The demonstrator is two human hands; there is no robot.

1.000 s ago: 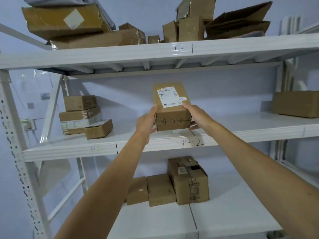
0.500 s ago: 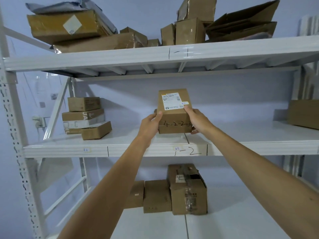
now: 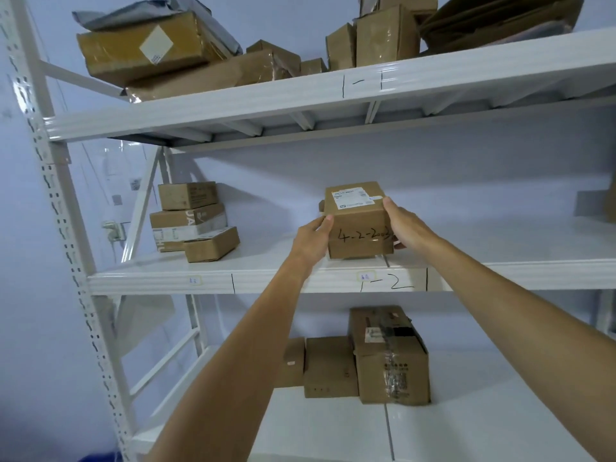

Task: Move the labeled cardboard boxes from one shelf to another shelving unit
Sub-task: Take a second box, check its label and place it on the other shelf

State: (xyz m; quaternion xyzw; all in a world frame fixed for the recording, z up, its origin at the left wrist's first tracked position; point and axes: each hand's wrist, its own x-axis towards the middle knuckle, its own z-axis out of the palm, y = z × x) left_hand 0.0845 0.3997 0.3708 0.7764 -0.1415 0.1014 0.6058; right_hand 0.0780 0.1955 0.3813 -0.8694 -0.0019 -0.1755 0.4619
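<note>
On the middle shelf point(image 3: 266, 273), the labeled box point(image 3: 358, 221) sits between both hands: left hand point(image 3: 311, 240) grasping at 9 o'clock, right hand point(image 3: 405, 225) at 3 o'clock.

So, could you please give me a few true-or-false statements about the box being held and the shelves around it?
1. Both hands, left hand and right hand, grip the labeled box. True.
2. The box is at the top shelf. False: it is at the middle shelf, marked 1-2.
3. A white shipping label is on the box's top. True.
4. The bottom shelf holds no boxes. False: three cardboard boxes stand there.
</note>
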